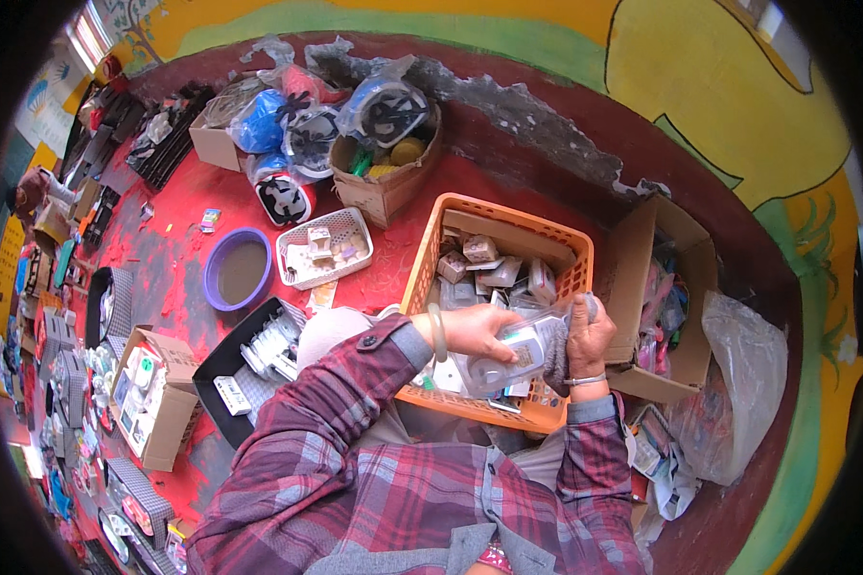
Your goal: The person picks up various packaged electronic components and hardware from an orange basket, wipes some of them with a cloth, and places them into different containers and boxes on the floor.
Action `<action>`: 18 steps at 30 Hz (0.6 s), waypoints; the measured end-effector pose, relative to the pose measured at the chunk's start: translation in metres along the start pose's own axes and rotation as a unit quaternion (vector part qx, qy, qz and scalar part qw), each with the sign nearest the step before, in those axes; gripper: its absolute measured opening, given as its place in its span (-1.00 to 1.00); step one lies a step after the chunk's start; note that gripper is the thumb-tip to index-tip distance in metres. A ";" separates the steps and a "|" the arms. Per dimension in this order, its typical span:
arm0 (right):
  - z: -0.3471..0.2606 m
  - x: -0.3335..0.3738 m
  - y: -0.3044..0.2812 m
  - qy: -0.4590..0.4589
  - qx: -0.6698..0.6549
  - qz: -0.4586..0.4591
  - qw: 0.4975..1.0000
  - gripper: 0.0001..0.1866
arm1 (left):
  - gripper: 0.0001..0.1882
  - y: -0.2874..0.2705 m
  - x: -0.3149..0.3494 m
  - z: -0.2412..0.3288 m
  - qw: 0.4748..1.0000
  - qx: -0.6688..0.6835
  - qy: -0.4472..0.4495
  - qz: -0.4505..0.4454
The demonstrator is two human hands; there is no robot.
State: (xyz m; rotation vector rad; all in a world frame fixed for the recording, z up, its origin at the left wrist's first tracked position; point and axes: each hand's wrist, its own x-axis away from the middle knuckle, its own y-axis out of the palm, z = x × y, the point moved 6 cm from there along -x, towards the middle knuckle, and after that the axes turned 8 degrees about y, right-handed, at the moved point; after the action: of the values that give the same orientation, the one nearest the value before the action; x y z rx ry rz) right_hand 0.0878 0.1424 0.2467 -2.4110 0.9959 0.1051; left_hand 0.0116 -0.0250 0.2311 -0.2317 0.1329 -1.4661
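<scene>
A clear plastic package [514, 358] with a pale label and something white inside is held over the orange basket [504, 412]. My left hand [478, 332], a bangle on its wrist, is closed on the package's left side. At the package's right end, my right hand [591, 335] is closed round a dark grey cloth [557, 356]; the cloth appears to touch the package. Small boxes [479, 249] and clear packs lie in the basket beneath my hands. The package partly hides the basket's contents.
To the right stands an open cardboard box [633, 278] of bagged goods, beside a clear plastic bag [744, 383]. Left are a white basket [355, 279], a purple basin [211, 278] of murky water and a black tray [222, 422]. Bagged items and a carton [384, 196] line the wall.
</scene>
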 end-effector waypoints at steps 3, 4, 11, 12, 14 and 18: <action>-0.008 -0.004 -0.008 0.023 -0.010 0.028 0.999 -0.59 | -0.40 0.001 -0.001 0.002 1.000 0.005 0.018 0.013; -0.006 -0.005 -0.008 0.019 -0.029 0.038 0.999 -0.55 | -0.40 0.001 -0.001 0.006 1.000 0.001 0.015 0.014; 0.040 -0.024 -0.035 0.253 -0.299 0.087 0.916 -0.48 | -0.41 -0.013 0.009 0.007 0.995 0.041 0.038 0.088; 0.030 -0.020 -0.032 0.335 -0.436 0.020 0.835 -0.49 | -0.43 -0.016 0.012 0.005 0.989 0.078 0.051 0.113; 0.061 -0.029 -0.034 0.306 -0.501 -0.022 0.809 -0.42 | -0.43 -0.027 0.009 -0.007 0.951 0.196 0.070 0.227; 0.002 0.001 0.023 0.281 -0.558 -0.184 0.759 -0.41 | -0.41 -0.038 0.001 -0.019 0.926 0.076 0.053 0.367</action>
State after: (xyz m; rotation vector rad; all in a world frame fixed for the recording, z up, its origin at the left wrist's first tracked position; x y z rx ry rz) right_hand 0.0733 0.1291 0.2351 -3.8772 0.7214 -0.2737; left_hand -0.0292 -0.0304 0.2216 0.0328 0.1696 -0.7331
